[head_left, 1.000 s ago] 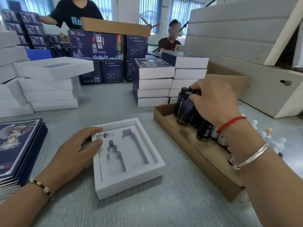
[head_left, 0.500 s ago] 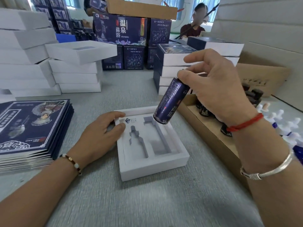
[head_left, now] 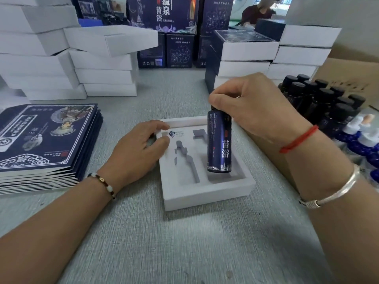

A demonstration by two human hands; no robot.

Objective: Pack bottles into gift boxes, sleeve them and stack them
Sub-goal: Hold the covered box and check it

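Over the right-hand slot of the open gift box (head_left: 207, 196) my right hand (head_left: 264, 111) has a dark blue bottle (head_left: 219, 141) pinched by its cap end, fingers (head_left: 220, 99) curled round the top, base down w/ the bottom just at the cavity, upright, not laid in yet. My left hand (head_left: 136, 153) rests on the box's left rim, fingers loosely bent, steadying it, gripping nothing.

Progress, as I judge it: early on this box. Both cut-outs in the white insert look vacant; narrow dropper-shaped slot on the left has nothing in it. Left to do: lay bottle flat, add the second item, lid, sleeve, stack.

Overall job is partway: sleeved boxes (head_left: 244, 48) stacked behind, plain white boxes (head_left: 106, 64) piled far left, flat sleeves (head_left: 47, 138) by my left arm, plenty more bottles (head_left: 320, 95) in the cardboard tray (head_left: 264, 146) at right.
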